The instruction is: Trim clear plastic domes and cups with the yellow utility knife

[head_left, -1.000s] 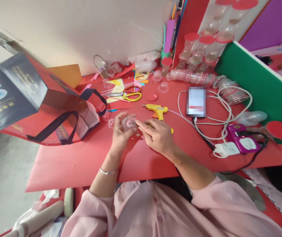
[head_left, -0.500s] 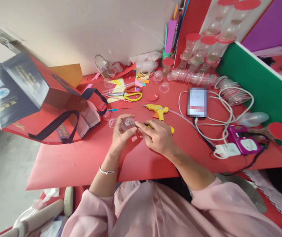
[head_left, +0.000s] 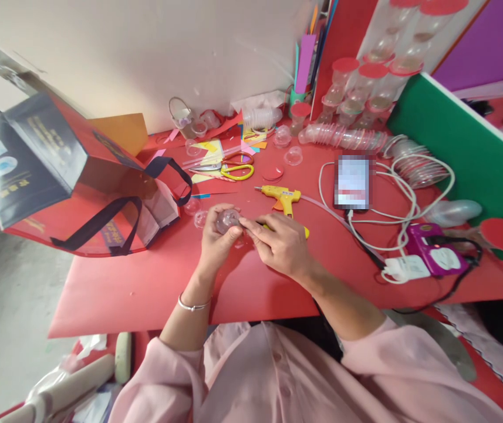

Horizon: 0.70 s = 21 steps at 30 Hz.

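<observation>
My left hand (head_left: pixel 218 241) is closed around a clear plastic dome lid (head_left: pixel 228 220), just above the red table. Pinched in my right hand (head_left: pixel 280 244) is a slim yellow-and-black tool (head_left: pixel 306 232); its tip meets the right side of the lid, and my fingers hide most of its length, so its exact kind is unclear. Another clear dome lid (head_left: pixel 200 219) lies just left of my left hand. Beyond my right hand rests a yellow glue gun (head_left: pixel 281 195), nozzle pointing left. Scissors (head_left: pixel 229 167) with red and yellow handles lie farther back on paper scraps.
At left stands a large red and navy bag (head_left: pixel 57 194). A phone (head_left: pixel 351 182) with white cables and a purple power strip (head_left: pixel 434 249) occupy the right. Stacked clear cups (head_left: pixel 343 138) line the back, near a green divider (head_left: pixel 466 164).
The dome lid has turned slightly in my left hand, its top facing the camera more. My right hand stays nearly in place with the tool against it.
</observation>
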### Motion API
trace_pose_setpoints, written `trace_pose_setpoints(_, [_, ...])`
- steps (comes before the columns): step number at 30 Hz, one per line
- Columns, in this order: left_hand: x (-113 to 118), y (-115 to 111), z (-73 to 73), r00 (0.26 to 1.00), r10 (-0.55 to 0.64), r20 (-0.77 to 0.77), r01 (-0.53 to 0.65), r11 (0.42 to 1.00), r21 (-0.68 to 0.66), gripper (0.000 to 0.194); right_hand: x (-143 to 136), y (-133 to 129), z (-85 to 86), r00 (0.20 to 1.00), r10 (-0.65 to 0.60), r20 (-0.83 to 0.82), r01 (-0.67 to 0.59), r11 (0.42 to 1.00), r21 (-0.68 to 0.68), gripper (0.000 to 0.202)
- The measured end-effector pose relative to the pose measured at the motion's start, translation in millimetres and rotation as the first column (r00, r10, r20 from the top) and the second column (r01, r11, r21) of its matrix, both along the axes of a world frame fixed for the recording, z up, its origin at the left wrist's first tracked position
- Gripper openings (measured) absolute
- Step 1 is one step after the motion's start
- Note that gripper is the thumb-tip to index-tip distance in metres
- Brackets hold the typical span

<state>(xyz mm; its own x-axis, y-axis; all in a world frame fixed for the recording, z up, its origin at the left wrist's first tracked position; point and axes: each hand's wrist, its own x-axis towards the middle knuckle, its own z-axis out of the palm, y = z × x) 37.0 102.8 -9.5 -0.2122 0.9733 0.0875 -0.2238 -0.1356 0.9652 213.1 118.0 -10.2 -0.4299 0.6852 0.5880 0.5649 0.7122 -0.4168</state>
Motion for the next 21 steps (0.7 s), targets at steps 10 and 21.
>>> trace_pose_setpoints(10, [1.1,1.3,-4.8,1.0,-0.009,0.006,0.008,0.999,0.052,0.056,0.6,0.0,0.4,1.0,0.004,-0.019,-0.003,0.999,0.033,0.042])
trace_pose_setpoints(21, [1.6,1.0,-6.6,1.0,-0.006,-0.024,0.008,0.998,0.065,0.052,-0.4,-1.0,3.2,1.0,0.0,-0.02,0.001,1.0,0.025,0.04])
